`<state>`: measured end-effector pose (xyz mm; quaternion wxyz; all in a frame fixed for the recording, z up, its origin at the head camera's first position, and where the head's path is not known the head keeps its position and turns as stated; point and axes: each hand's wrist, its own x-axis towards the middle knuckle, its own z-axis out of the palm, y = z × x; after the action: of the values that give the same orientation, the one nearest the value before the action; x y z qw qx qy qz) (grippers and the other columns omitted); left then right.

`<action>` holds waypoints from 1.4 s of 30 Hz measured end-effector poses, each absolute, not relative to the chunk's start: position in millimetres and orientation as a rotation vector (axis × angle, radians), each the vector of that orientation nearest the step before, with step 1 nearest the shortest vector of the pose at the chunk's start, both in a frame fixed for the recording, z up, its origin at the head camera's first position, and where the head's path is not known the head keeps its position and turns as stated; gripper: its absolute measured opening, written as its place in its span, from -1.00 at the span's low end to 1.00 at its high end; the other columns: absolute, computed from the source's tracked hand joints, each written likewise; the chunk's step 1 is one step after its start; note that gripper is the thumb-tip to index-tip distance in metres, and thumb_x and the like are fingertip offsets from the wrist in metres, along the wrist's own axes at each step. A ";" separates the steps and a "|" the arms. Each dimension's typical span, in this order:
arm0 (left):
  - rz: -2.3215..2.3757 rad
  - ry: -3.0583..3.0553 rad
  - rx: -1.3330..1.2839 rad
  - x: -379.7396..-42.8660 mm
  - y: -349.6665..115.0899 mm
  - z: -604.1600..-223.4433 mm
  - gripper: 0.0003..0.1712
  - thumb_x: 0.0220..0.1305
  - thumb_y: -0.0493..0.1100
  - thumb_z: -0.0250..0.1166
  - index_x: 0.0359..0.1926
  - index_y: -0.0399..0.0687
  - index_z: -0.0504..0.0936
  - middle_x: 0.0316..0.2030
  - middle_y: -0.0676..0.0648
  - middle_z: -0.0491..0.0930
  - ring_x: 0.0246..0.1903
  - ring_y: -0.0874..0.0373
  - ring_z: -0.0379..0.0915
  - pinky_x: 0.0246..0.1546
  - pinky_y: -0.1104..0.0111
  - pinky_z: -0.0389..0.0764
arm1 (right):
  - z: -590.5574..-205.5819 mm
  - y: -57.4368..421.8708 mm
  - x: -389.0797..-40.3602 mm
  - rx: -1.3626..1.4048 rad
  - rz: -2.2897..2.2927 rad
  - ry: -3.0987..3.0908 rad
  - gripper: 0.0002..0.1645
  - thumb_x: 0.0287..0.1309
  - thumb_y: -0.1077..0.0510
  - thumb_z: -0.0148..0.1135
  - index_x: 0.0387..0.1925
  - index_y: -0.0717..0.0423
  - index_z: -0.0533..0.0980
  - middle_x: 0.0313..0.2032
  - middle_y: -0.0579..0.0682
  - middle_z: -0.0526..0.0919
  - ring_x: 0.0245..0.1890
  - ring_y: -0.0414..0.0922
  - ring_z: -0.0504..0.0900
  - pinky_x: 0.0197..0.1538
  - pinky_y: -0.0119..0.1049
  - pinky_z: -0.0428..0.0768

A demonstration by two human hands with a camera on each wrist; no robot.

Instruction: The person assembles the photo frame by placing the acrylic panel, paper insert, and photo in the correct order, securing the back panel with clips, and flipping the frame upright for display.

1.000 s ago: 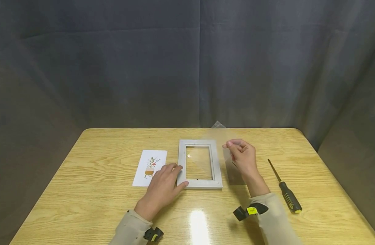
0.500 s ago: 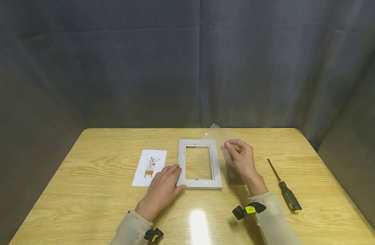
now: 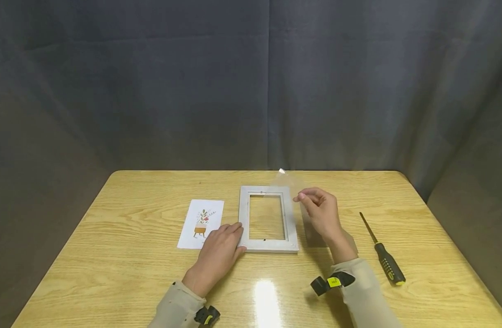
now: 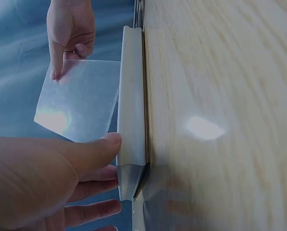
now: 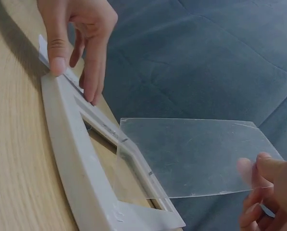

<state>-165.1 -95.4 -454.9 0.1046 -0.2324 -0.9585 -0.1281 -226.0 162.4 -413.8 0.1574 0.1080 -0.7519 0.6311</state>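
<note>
A pale picture frame (image 3: 243, 214) with an open middle lies flat on the table. My left hand (image 3: 219, 250) rests at its lower left corner, thumb on the near edge and straight fingers along the left side. My right hand (image 3: 323, 213) pinches a thin clear pane (image 5: 191, 156) by its edge between thumb and fingers. The pane is tilted above the frame's right side; in the right wrist view its far end overlaps the opening. In the left wrist view the pane (image 4: 78, 103) shows beyond the frame's raised edge.
A white card (image 3: 187, 228) printed with a potted plant lies left of the frame, partly behind my left hand. A dark flat panel (image 3: 314, 234) lies under my right hand, partly hidden. A black and yellow screwdriver (image 3: 388, 263) lies at the right. A dark curtain (image 3: 193, 100) hangs behind.
My right hand has moved slightly left with the pane, and the pane's top corner has come lower and further left. My left hand stays at the frame's corner.
</note>
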 end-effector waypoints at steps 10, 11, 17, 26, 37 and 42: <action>-0.382 -2.828 -0.672 -165.0 -95.1 -454.8 -0.37 0.11 0.01 0.31 0.12 -0.32 0.53 0.15 -0.19 0.50 0.06 -0.09 0.45 0.02 0.08 0.47 | -409.7 164.2 -226.3 0.324 1.811 -2.157 -0.78 0.18 0.28 0.17 -0.30 0.46 0.54 -0.41 0.36 0.65 -0.74 -0.31 0.14 -0.69 -0.47 0.12; -0.388 -2.830 -0.668 -164.8 -95.4 -454.2 -0.37 0.11 0.01 0.31 0.12 -0.32 0.53 0.15 -0.19 0.49 0.06 -0.09 0.45 0.02 0.08 0.47 | -411.4 163.9 -227.5 0.332 1.813 -2.165 -0.78 0.17 0.27 0.18 -0.30 0.46 0.54 -0.41 0.34 0.65 -0.73 -0.31 0.14 -0.67 -0.47 0.12; -0.418 -2.841 -0.670 -163.7 -97.6 -453.5 -0.37 0.09 -0.02 0.33 0.12 -0.33 0.53 0.16 -0.19 0.49 0.05 -0.09 0.47 -0.02 0.07 0.50 | -429.0 164.2 -234.0 0.305 1.665 -2.361 -0.65 0.17 0.02 0.20 -0.26 0.27 0.59 -0.40 0.08 0.72 -0.60 -0.26 0.22 -0.49 -0.40 0.26; -0.398 -2.821 -0.688 -164.3 -99.2 -456.1 -0.37 0.08 -0.01 0.34 0.10 -0.33 0.54 0.14 -0.21 0.50 0.03 -0.10 0.49 -0.04 0.06 0.52 | -429.6 158.8 -229.1 0.420 1.761 -2.404 -0.70 0.25 0.15 0.12 -0.16 0.33 0.54 -0.29 0.22 0.69 -0.34 -0.06 0.47 -0.30 -0.36 0.42; -0.407 -2.792 -0.700 -164.7 -97.2 -455.9 -0.39 0.07 -0.03 0.34 0.08 -0.36 0.55 0.12 -0.22 0.52 -0.04 -0.11 0.52 -0.09 0.08 0.54 | -435.7 158.3 -229.6 0.581 1.882 -2.556 -0.65 0.26 0.41 -0.13 0.06 0.36 0.38 -0.14 0.38 0.56 -0.30 0.04 0.51 -0.46 -0.24 0.51; -0.404 -2.790 -0.700 -164.9 -97.4 -455.6 -0.39 0.07 -0.03 0.34 0.07 -0.35 0.55 0.11 -0.22 0.52 -0.05 -0.11 0.53 -0.09 0.08 0.54 | -435.6 158.7 -228.6 0.589 1.902 -2.538 -0.67 0.28 0.40 -0.13 0.06 0.37 0.36 -0.14 0.41 0.55 -0.32 0.09 0.52 -0.45 -0.21 0.49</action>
<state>-164.9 -97.4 -455.6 0.1180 -0.2394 -0.9538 -0.1382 -228.6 158.7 -435.6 -0.0422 0.1824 -0.7861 0.5891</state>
